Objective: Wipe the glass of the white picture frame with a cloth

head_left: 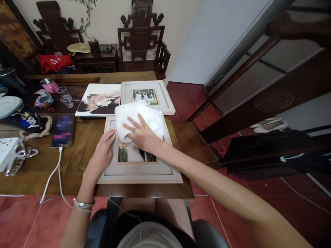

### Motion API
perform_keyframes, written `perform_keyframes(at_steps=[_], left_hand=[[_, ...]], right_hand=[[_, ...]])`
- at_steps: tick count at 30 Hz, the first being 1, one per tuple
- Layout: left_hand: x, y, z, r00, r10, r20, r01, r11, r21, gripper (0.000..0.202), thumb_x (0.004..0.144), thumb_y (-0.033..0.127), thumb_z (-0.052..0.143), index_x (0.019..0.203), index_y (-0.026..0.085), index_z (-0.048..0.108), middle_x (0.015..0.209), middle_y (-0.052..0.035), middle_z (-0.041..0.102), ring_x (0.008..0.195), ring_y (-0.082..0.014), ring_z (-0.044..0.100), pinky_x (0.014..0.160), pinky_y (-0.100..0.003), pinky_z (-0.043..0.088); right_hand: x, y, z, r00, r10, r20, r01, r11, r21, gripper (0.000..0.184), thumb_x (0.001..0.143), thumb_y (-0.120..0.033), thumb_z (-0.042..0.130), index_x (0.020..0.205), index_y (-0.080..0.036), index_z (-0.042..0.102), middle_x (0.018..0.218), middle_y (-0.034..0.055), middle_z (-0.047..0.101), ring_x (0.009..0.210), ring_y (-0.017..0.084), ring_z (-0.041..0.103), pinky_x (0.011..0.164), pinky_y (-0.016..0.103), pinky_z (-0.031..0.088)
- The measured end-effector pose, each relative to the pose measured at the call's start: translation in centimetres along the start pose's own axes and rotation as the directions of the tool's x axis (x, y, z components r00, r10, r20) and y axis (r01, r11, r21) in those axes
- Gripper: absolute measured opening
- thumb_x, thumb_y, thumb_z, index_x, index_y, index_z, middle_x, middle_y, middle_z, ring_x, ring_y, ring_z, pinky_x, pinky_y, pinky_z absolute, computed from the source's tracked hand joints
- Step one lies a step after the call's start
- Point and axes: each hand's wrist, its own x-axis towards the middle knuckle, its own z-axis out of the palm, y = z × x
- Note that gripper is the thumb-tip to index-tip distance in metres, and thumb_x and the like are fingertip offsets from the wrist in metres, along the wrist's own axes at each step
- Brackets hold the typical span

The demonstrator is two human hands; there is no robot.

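A light wooden picture frame (142,177) with a grey mat lies flat at the table's near edge. My left hand (102,151) holds its left side, fingers close together along the rim. On the upper part of the frame, my right hand (141,132) presses a folded white towel (152,119), with its fingers spread over the cloth and its thumb tucked at the near edge. The towel covers much of the photo (124,153) inside. Just beyond lies a second picture frame (165,93), partly under the towel's far side.
Left of the second frame lies a white-edged photo panel (85,93). A phone (62,131) with a white cable (60,162), a power strip (9,148), a pink mug (50,85) and small clear cups (66,100) occupy the table's left. A dark wooden chair (271,100) stands at right.
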Motion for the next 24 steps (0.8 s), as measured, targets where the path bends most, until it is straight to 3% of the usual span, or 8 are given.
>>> perform_keyframes(at_steps=[5,9,11,14,18,21,24], left_hand=[[-0.1,0.1,0.1,1.000,-0.008,0.001,0.008,1.000,-0.014,0.053,0.084,0.001,0.032,0.132,0.010,0.053,0.140,-0.0168,0.051,0.136,-0.0253,0.041,0.114,-0.050,0.035],[-0.2,0.1,0.2,1.000,-0.023,-0.005,0.023,0.999,-0.024,0.054,0.083,0.001,0.033,0.132,0.011,0.053,0.140,-0.0161,0.051,0.137,-0.0253,0.041,0.114,-0.051,0.035],[-0.2,0.2,0.3,0.999,-0.032,-0.006,0.032,0.999,-0.026,0.053,0.083,0.001,0.033,0.131,0.009,0.053,0.140,-0.0168,0.052,0.137,-0.0255,0.041,0.114,-0.050,0.035],[-0.2,0.3,0.3,0.999,-0.048,-0.009,0.048,0.998,-0.027,0.054,0.082,0.001,0.033,0.131,0.009,0.054,0.139,-0.0161,0.052,0.137,-0.0253,0.041,0.114,-0.050,0.034],[-0.2,0.4,0.3,0.999,-0.050,-0.002,0.050,0.999,-0.015,0.053,0.082,0.000,0.032,0.131,0.008,0.054,0.139,-0.0170,0.052,0.137,-0.0255,0.041,0.115,-0.050,0.034],[-0.1,0.3,0.2,0.999,-0.032,0.004,0.032,0.999,-0.015,0.052,0.084,0.001,0.032,0.130,0.007,0.054,0.140,-0.0180,0.051,0.137,-0.0253,0.040,0.115,-0.049,0.034],[-0.1,0.2,0.2,1.000,-0.022,-0.007,0.022,0.999,-0.025,0.051,0.085,0.002,0.033,0.130,0.009,0.055,0.139,-0.0173,0.052,0.137,-0.0249,0.041,0.114,-0.049,0.035]], right_hand=[[-3.4,2.2,-1.3,0.981,0.180,0.078,-0.185,0.981,0.063,0.041,0.067,0.008,0.048,0.090,-0.014,0.074,0.133,0.0110,0.060,0.135,0.036,0.040,0.110,0.069,0.020],[-7.2,4.2,-2.8,0.944,0.297,0.145,-0.306,0.951,0.041,0.053,0.061,0.010,0.042,0.097,-0.013,0.073,0.135,0.0133,0.058,0.136,0.035,0.038,0.106,0.072,0.025],[-8.6,3.6,-3.3,0.943,0.277,0.186,-0.291,0.955,0.051,0.054,0.062,0.010,0.042,0.100,-0.012,0.073,0.138,0.0153,0.054,0.138,0.036,0.034,0.106,0.070,0.027],[-11.1,0.9,-3.9,0.949,0.204,0.240,-0.241,0.961,0.138,0.051,0.062,0.008,0.045,0.102,-0.009,0.073,0.139,0.0189,0.052,0.138,0.039,0.032,0.108,0.065,0.031],[-14.6,-2.6,-5.0,0.964,0.143,0.223,-0.207,0.931,0.301,0.050,0.062,0.005,0.047,0.099,-0.017,0.073,0.139,0.0124,0.053,0.137,0.036,0.036,0.108,0.061,0.035],[-15.3,-2.4,-6.2,0.969,0.160,0.186,-0.212,0.928,0.307,0.051,0.064,0.006,0.042,0.095,-0.020,0.072,0.140,0.0072,0.054,0.138,0.027,0.037,0.111,0.052,0.037],[-13.1,0.1,-6.8,0.969,0.230,0.093,-0.243,0.956,0.163,0.049,0.066,0.007,0.041,0.096,-0.016,0.071,0.141,0.0125,0.052,0.137,0.029,0.038,0.112,0.051,0.035]])
